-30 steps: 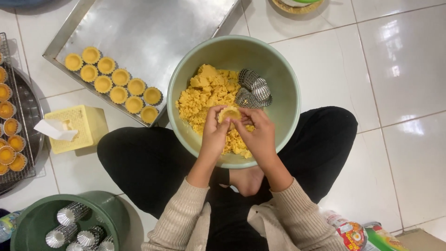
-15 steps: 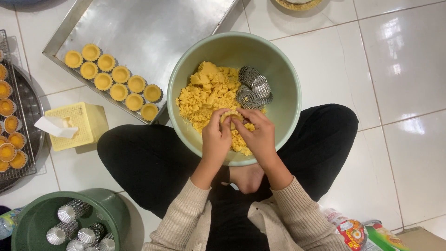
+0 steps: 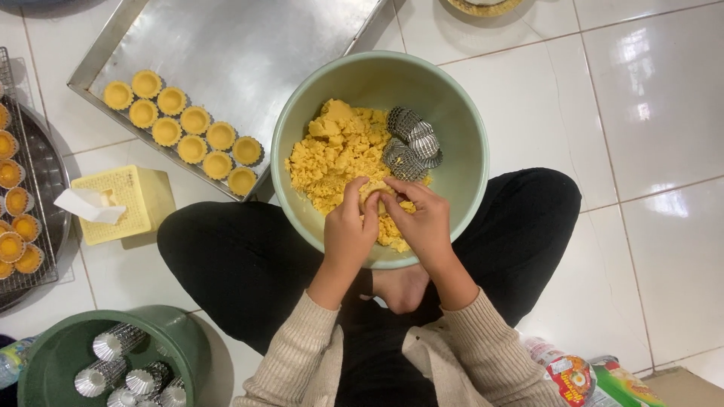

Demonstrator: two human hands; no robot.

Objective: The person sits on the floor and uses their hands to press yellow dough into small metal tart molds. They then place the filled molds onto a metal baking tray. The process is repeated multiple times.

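Note:
A pale green bowl [image 3: 460,151] rests on my lap and holds crumbly yellow dough [image 3: 332,154] and a few fluted metal tart moulds [image 3: 411,143]. My left hand [image 3: 351,226] and my right hand [image 3: 422,218] meet over the near side of the bowl. Both press their fingertips around a small tart shell of yellow dough [image 3: 373,194], mostly hidden between the fingers. Whether a metal mould sits under it I cannot tell.
A steel tray [image 3: 249,45] at the upper left carries several dough-lined tart shells [image 3: 185,124]. A yellow tissue box [image 3: 124,203] stands left of my knee, a wire rack with filled tarts [image 3: 15,218] at the far left, and a dark green bowl of empty moulds [image 3: 105,362] at the bottom left.
My hands have drawn closer together around the small dough shell and lowered slightly toward the dough. The bowl and the moulds in it stay put.

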